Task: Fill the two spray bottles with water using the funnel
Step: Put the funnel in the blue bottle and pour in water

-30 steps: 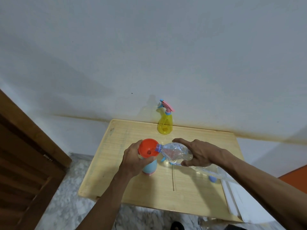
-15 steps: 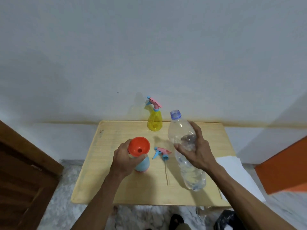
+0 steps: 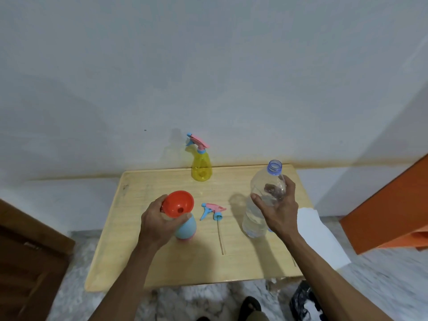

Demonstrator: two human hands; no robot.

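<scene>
A blue spray bottle [image 3: 186,229] with no head stands on the wooden table [image 3: 231,265], an orange funnel [image 3: 178,203] in its neck. My left hand [image 3: 159,222] grips the funnel and the bottle's neck. My right hand [image 3: 279,210] holds a clear plastic water bottle [image 3: 264,200] upright, uncapped, its base on or just above the table at the right. A loose pink and blue spray head [image 3: 212,210] with its tube lies between the two. A yellow spray bottle [image 3: 201,167] with its head on stands at the back edge.
The small table stands against a white wall. A white sheet [image 3: 319,235] hangs off its right side. An orange panel [image 3: 391,209] is at the right, a brown wooden door [image 3: 27,258] at the left. Marble floor and a sandalled foot [image 3: 249,305] lie below.
The water bottle went from tipped into the funnel to upright, then moved right and down towards the table. My left hand stayed on the funnel and blue bottle.
</scene>
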